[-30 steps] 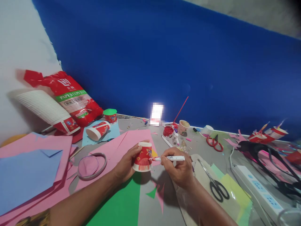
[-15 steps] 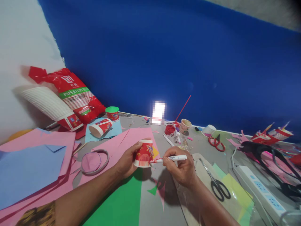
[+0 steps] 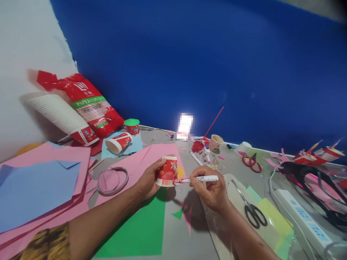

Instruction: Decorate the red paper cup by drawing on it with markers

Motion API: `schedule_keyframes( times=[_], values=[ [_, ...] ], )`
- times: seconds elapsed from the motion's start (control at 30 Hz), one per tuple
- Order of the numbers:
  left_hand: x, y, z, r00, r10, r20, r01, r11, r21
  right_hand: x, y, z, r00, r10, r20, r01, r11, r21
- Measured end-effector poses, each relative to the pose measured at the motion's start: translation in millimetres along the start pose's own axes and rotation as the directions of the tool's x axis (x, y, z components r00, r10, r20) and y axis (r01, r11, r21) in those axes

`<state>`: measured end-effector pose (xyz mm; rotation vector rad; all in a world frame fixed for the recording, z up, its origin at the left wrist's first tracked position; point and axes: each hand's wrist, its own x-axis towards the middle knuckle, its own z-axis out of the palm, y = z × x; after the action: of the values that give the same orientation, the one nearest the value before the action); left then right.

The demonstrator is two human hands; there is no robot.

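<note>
My left hand point(image 3: 149, 180) is wrapped round a red paper cup point(image 3: 168, 169) with a printed pattern, held above the table. The cup's white band, at its lower end, carries red streaks. Between the fingers and thumb of my right hand point(image 3: 209, 189) is a white acrylic marker point(image 3: 205, 178), lying nearly level. Its red-smeared tip points left and is at the lower right edge of the cup; whether it touches cannot be made out. Beneath my hands lie a green paper sheet point(image 3: 135, 225) and pink paper point(image 3: 151, 155).
Black-handled scissors point(image 3: 253, 215) lie right of my right forearm, near a white power strip point(image 3: 302, 213). A roll of tape point(image 3: 127, 180) is left of the cup. Stacked paper cups point(image 3: 61, 117), a red paint pot point(image 3: 197, 146) with a stick and red scissors point(image 3: 252, 163) stand or lie farther back.
The whole view has shifted slightly, so everything sits a little farther right and higher. My hands keep the same hold on the cup and the marker.
</note>
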<state>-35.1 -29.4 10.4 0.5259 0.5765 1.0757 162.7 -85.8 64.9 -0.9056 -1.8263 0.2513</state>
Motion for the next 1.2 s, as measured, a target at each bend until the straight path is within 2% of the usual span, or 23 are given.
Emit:
schedule_keyframes(
  times=[0.07,0.23,0.37,0.5,0.63,0.8,0.93,1.1,1.2],
  values=[
    [-0.1,-0.3,-0.6,1.0,0.001,0.007,-0.001,1.0,0.009,0.2,0.4,0.2,1.0,0.008,-0.015,-0.008,1.0,-0.011],
    [-1.4,0.3,0.4,1.0,0.008,0.026,-0.008,1.0,0.021,0.8,0.6,0.6,0.998,0.01,0.058,-0.011,1.0,0.015],
    [-2.3,0.3,2.0,1.0,0.009,0.026,-0.01,1.0,0.028,0.1,0.3,0.6,0.999,0.035,0.031,-0.035,0.999,-0.009],
    [-2.2,-1.1,0.8,0.999,0.024,0.025,-0.025,0.999,0.044,0.2,0.8,1.4,0.995,0.032,0.089,-0.033,0.999,0.013],
    [-2.3,-1.4,-0.1,0.999,0.02,0.04,-0.023,0.998,0.057,0.7,1.6,2.4,0.999,0.031,0.044,-0.032,0.999,0.005],
    [-3.5,0.3,3.8,0.998,0.055,0.008,-0.055,0.996,0.064,0.8,0.6,2.0,0.997,0.028,0.067,-0.029,1.0,0.005],
    [-4.6,1.7,7.2,0.999,0.047,0.011,-0.048,0.996,0.073,0.1,0.1,2.0,1.0,0.006,-0.004,-0.006,0.999,-0.045],
    [-5.1,1.0,6.3,0.997,0.071,0.024,-0.073,0.993,0.091,-0.1,-0.3,3.0,0.998,0.004,0.07,-0.003,1.0,-0.008],
    [-4.3,-0.7,4.4,0.997,0.066,0.042,-0.07,0.992,0.105,-0.1,-1.7,3.5,0.999,0.001,0.034,-0.001,1.0,-0.001]
  ],
)
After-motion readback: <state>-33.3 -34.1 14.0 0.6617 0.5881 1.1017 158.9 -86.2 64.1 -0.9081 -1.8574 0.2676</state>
